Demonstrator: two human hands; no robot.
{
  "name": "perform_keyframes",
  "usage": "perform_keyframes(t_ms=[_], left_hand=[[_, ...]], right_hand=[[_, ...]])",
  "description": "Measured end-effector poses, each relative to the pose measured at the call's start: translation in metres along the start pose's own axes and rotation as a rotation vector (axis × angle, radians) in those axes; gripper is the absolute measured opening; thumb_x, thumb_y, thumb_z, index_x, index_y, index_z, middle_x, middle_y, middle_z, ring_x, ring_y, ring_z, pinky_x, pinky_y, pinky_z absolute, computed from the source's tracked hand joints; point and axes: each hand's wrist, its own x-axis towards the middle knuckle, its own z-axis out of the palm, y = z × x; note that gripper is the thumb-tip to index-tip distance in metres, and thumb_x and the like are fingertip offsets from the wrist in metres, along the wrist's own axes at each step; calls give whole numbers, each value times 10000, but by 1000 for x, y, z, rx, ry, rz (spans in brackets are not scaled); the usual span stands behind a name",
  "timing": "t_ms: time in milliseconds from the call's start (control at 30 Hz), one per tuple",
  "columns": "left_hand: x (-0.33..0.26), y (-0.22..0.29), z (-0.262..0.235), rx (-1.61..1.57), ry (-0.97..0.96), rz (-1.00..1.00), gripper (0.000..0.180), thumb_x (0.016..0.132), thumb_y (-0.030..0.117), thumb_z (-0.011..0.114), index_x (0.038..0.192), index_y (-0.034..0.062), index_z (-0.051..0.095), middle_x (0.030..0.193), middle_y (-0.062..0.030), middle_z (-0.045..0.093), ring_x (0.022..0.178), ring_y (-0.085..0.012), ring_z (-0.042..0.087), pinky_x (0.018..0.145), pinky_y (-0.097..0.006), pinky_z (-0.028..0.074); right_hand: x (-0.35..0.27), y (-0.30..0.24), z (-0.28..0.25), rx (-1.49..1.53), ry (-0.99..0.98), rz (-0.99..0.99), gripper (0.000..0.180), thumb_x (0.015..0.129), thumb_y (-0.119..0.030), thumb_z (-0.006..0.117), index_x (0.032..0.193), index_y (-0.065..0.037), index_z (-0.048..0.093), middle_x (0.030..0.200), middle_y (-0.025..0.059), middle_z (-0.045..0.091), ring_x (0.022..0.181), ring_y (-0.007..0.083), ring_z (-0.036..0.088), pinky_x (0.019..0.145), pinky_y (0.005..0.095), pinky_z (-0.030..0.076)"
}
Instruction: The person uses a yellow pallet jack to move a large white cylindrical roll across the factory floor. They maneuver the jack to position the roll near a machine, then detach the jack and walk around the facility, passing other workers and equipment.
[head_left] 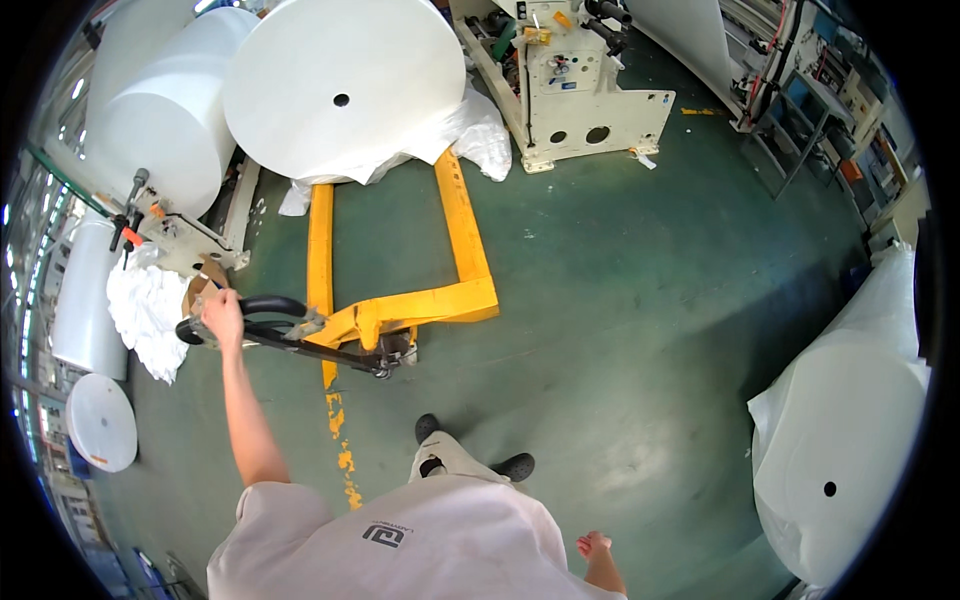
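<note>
My left arm reaches out to the left, and my left hand (222, 312) is closed around the black loop handle (275, 304) of a yellow pallet jack. The handle is swung down to the left. The jack's yellow frame (425, 305) stands in front of me, its two forks pointing away. Their far ends run under a large white paper roll (345, 85) with a dark core hole, loose white wrapping bunched at its bottom. My right hand (594, 545) hangs low by my right side with the fingers curled in, and nothing shows in it.
A cream machine stand (575, 95) is beyond the roll to the right. Another big white roll (840, 450) lies at the right. Crumpled white material (150, 315) sits beside the jack's handle, with a short roll (102, 422) nearer. A grey step stand (800, 130) is at the far right.
</note>
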Motion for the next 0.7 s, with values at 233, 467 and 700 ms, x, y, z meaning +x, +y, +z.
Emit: perform_keyframes(t_ms=[233,467,700], left_hand=[[24,-20,-4,134,-123,28,338,815,290,476,768,48,706,742,-202,655,761,-366,635,739,-439,470],[48,241,114,-22,-1320,161,329,892,329,512,887,43,675,829,-124,693,764,-229,666,730,-347,500],[-59,350,374,572,-1038,809,424,800,380,585,1038,34,645,935,-188,680,905,-317,652,812,-448,512]], right_hand=[[11,-157,75,-333,-151,-314,288,833,-91,574,1098,20,561,748,142,674,579,212,657,465,315,510],[-55,-368,182,-246,-190,-661,275,792,-147,596,1017,2,649,735,79,696,631,144,672,583,271,537],[-91,-533,220,-460,-145,-712,257,833,-185,584,1033,-43,662,801,64,708,680,131,681,613,277,555]])
